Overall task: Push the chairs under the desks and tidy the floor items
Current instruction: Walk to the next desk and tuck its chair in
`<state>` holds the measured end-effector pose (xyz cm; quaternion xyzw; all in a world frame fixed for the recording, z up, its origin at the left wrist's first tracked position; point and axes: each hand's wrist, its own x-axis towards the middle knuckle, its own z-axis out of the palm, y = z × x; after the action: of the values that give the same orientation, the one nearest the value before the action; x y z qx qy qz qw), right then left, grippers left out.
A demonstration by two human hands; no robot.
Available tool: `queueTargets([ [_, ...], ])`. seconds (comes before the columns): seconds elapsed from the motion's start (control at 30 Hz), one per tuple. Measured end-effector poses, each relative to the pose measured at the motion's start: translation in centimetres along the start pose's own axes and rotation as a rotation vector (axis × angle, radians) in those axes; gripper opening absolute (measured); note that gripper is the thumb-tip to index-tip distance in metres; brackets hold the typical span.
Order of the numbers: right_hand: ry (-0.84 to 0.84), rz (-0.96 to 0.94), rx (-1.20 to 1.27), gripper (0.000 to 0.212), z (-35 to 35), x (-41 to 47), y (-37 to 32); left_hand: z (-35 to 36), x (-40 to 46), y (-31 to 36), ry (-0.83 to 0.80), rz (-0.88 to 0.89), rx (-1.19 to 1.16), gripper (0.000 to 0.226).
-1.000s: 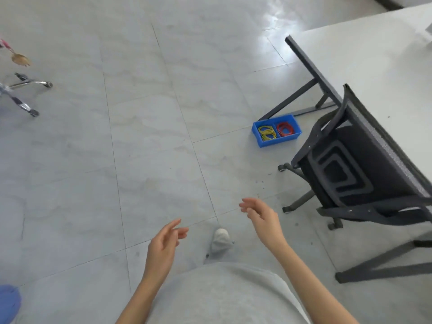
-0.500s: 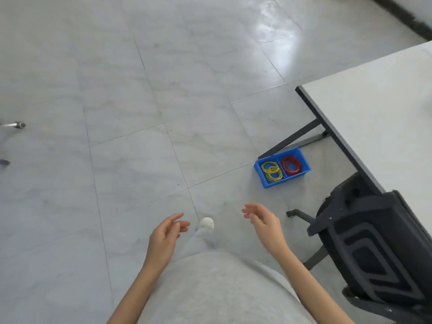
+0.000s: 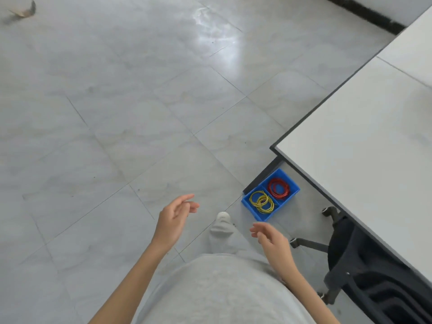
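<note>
A blue two-compartment bin (image 3: 290, 194) lies on the floor beside the desk's leg, with yellow bands (image 3: 261, 201) in one half and red bands (image 3: 279, 188) in the other. A black office chair (image 3: 374, 274) is tucked partly beneath the white desk (image 3: 364, 160) at the lower right. My left hand (image 3: 174, 218) hangs in the air with relaxed fingers and holds nothing. Just left of the chair and below the bin, my right hand (image 3: 272, 239) is also loose and holds nothing.
Grey tiled floor (image 3: 140, 113) stretches to the left and ahead. A small brown scrap (image 3: 22, 11) lies at the far top left. A dark baseboard (image 3: 364, 12) runs along the wall at the top right. My foot (image 3: 223, 217) is stepping forward near the bin.
The view has swung and moved closer to the desk corner; the bin now lies nearer my right hand. Both hands stay loose and hold nothing. The chair base on the left left the view.
</note>
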<state>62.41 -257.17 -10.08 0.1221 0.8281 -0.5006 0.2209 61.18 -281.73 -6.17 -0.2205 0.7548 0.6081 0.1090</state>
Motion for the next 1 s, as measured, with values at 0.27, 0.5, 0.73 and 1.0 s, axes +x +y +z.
queueTargets([
  [0.27, 0.182, -0.027, 0.171, 0.028, -0.4, 13.9, -11.0, -2.2, 11.9, 3.8, -0.110, -0.093, 0.090, 0.034],
  [0.5, 0.515, 0.162, 0.378, 0.027, 4.0, 19.0, -13.4, -4.1, 25.1, 8.1, -0.553, -0.003, 0.378, 0.030],
  [0.73, 0.921, 0.417, 0.607, 0.028, 10.3, 18.2, -11.5, -1.4, 35.0, 9.9, -0.936, 0.153, 0.718, 0.026],
  [1.0, 1.018, 0.624, 0.775, 0.026, 16.0, 17.2, -3.4, 8.9, 35.0, 2.5, -1.225, 0.298, 0.952, 0.027],
])
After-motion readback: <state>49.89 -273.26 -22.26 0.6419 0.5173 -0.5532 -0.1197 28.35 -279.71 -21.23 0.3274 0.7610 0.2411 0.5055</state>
